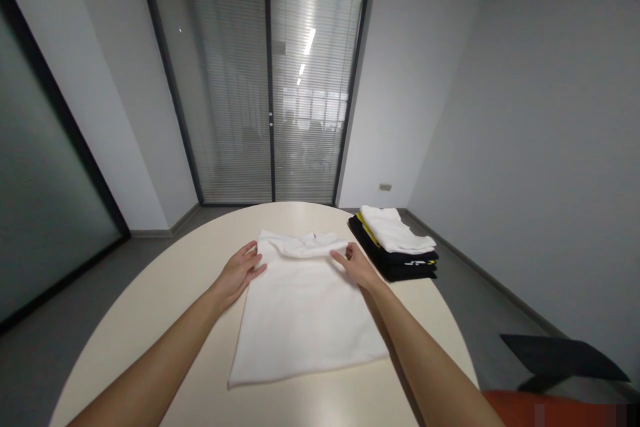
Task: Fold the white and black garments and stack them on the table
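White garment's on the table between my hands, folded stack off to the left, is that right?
No: the head view shows the folded stack off to the right. The white garment does lie on the table between your left hand and right hand.

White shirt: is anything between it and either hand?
Nothing visible. The left hand touches the left edge of the white shirt, the right hand its far right corner. The clothes pile lies farther right, not between.
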Demonstrator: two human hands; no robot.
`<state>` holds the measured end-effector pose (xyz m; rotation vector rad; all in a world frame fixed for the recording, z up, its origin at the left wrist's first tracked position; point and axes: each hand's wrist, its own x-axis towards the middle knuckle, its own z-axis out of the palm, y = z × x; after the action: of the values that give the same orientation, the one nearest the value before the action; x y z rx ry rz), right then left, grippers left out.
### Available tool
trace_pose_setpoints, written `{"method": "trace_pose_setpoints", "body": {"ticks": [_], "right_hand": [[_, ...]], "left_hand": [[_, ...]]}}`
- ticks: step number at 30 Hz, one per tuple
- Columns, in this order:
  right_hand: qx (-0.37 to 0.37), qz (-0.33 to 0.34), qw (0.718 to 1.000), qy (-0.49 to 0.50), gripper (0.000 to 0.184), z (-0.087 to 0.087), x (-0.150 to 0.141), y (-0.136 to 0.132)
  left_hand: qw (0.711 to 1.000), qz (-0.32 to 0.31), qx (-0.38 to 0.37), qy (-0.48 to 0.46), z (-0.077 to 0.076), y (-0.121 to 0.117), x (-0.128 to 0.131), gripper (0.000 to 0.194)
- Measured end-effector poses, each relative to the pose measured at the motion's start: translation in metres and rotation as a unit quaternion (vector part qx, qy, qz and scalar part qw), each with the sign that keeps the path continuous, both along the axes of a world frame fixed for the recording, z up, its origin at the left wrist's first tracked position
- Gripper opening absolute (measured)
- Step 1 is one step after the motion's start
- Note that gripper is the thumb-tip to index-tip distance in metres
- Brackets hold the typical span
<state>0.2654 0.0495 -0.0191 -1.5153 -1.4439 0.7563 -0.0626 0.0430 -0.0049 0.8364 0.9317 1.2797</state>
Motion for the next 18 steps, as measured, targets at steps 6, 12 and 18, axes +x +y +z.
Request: {"method": "trace_pose_setpoints", "body": {"ticks": [6, 12, 18], "right_hand": [[0.018, 0.004, 0.998, 0.064, 0.051, 0.009, -0.004, -0.003], [0.017, 0.034, 0.996, 0.084, 0.051, 0.008, 0.006, -0.004], [0.058, 0.062, 0.996, 0.006, 0.045, 0.023, 0.020, -0.022]], "left_hand": [[0.997, -0.034, 0.044, 0.045, -0.008, 0.000, 0.007, 0.064], [0.995, -0.026, 0.072, 0.070, -0.007, -0.005, 0.009, 0.074], [0.994, -0.038, 0.081, 0.062, -0.003, -0.009, 0.007, 0.075]]}}
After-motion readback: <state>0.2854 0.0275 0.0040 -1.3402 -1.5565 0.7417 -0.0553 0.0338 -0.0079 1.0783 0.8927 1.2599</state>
